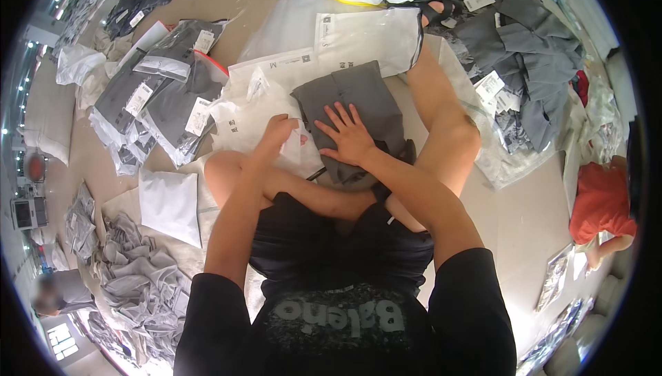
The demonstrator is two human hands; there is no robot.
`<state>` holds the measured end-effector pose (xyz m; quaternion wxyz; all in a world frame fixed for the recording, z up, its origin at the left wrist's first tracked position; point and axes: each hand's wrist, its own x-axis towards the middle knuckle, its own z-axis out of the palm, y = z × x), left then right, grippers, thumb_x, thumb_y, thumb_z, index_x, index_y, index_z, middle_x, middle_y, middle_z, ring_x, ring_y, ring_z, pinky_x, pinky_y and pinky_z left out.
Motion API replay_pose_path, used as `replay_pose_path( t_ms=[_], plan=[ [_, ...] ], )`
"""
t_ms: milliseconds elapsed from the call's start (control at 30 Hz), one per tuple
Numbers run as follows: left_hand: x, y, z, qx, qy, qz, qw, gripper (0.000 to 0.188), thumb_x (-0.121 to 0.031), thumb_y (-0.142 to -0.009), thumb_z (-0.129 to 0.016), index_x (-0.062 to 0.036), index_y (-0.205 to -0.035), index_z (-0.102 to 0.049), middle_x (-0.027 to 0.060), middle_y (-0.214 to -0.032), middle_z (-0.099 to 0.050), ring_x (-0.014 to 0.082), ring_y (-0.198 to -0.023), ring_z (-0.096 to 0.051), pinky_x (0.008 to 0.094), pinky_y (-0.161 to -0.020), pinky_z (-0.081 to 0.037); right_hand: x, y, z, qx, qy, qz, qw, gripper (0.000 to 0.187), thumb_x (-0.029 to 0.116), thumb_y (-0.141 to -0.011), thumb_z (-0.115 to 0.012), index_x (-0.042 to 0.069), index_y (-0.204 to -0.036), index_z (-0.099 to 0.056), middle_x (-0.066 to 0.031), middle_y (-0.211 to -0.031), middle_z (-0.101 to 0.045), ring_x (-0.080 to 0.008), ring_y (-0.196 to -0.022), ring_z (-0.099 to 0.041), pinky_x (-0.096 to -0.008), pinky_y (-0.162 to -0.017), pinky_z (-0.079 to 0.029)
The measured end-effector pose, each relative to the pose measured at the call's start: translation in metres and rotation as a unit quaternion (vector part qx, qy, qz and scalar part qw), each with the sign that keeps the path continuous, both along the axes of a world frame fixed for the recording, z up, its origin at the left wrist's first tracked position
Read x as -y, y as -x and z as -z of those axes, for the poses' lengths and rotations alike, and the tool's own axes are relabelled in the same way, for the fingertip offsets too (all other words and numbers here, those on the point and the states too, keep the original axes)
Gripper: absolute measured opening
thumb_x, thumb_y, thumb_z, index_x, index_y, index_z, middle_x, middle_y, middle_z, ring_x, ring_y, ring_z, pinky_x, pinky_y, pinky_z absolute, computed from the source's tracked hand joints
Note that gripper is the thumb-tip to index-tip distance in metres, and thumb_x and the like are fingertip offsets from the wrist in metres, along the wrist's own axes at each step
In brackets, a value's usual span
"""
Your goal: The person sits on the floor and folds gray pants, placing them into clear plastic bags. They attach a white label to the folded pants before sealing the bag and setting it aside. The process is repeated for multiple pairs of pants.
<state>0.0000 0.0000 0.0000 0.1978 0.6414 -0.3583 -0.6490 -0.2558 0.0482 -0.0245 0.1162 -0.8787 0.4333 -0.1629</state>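
A folded dark grey garment lies in front of my crossed legs, on top of white plastic bags. My right hand rests flat on it, fingers spread. Just left of the garment, my left hand is closed on the edge of a translucent white plastic bag. That bag lies partly under the garment; its far corner sticks up, crumpled. Beyond the garment spreads another white plastic bag with a dark edge, reaching toward my right foot.
Bagged grey garments with white tags lie at the far left. Loose tagged grey clothes are heaped at the far right. Near left are a white packet and a crumpled grey clothes pile. A person in red is at the right edge.
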Motion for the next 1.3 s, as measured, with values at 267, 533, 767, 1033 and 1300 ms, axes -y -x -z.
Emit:
replay_pose_path(
  t_ms=[267, 533, 767, 1033, 1300],
  plan=[
    [-0.041, 0.103, 0.081, 0.168, 0.344, -0.225, 0.896, 0.041, -0.024, -0.083, -0.084, 0.0020, -0.105, -0.061, 0.0190, -0.114, -0.058, 0.0308, -0.099, -0.060, 0.0413, -0.087, -0.051, 0.050, 0.046, -0.029, 0.124, 0.122, 0.274, 0.946, 0.039, 0.000, -0.081, -0.063, 0.011, -0.117, -0.069, -0.0143, -0.136, -0.060, -0.0391, -0.125, -0.056, -0.0503, -0.104, -0.045],
    [-0.026, 0.086, 0.088, 0.260, 0.165, -0.198, 0.931, 0.087, -0.040, -0.072, -0.092, 0.0008, -0.139, -0.055, 0.0225, -0.137, -0.056, 0.0383, -0.126, -0.058, 0.0434, -0.106, -0.049, 0.075, 0.097, 0.026, 0.223, -0.341, 0.408, 0.817, 0.109, 0.037, -0.071, -0.094, -0.011, -0.151, -0.038, -0.0305, -0.146, -0.053, -0.0389, -0.131, -0.058, -0.0468, -0.106, -0.051],
    [-0.022, 0.087, 0.073, 0.226, 0.118, -0.164, 0.953, 0.075, -0.035, -0.075, -0.091, 0.0083, -0.128, -0.060, 0.0195, -0.118, -0.070, 0.0305, -0.106, -0.070, 0.0398, -0.091, -0.056, 0.074, 0.095, 0.002, 0.355, -0.530, 0.324, 0.699, 0.085, 0.028, -0.072, -0.096, -0.012, -0.136, -0.059, -0.0243, -0.126, -0.070, -0.0323, -0.107, -0.071, -0.0411, -0.092, -0.057],
    [-0.031, 0.106, 0.062, 0.020, 0.135, -0.277, 0.951, 0.042, -0.014, -0.084, -0.084, 0.0049, -0.117, -0.067, 0.0158, -0.117, -0.075, 0.0239, -0.102, -0.073, 0.0369, -0.084, -0.058, 0.060, 0.090, -0.008, 0.385, -0.488, 0.258, 0.740, 0.058, 0.023, -0.077, -0.091, -0.008, -0.121, -0.071, -0.0188, -0.114, -0.075, -0.0293, -0.100, -0.073, -0.0405, -0.089, -0.057],
    [-0.031, 0.120, 0.047, 0.186, 0.277, -0.129, 0.934, 0.045, -0.018, -0.082, -0.080, 0.0017, -0.120, -0.065, 0.0198, -0.111, -0.076, 0.0356, -0.103, -0.074, 0.0430, -0.088, -0.057, 0.062, 0.054, 0.010, 0.155, -0.253, 0.350, 0.889, 0.053, 0.025, -0.073, -0.085, -0.010, -0.112, -0.073, -0.0246, -0.118, -0.071, -0.0335, -0.106, -0.071, -0.0408, -0.090, -0.056]
  ],
)
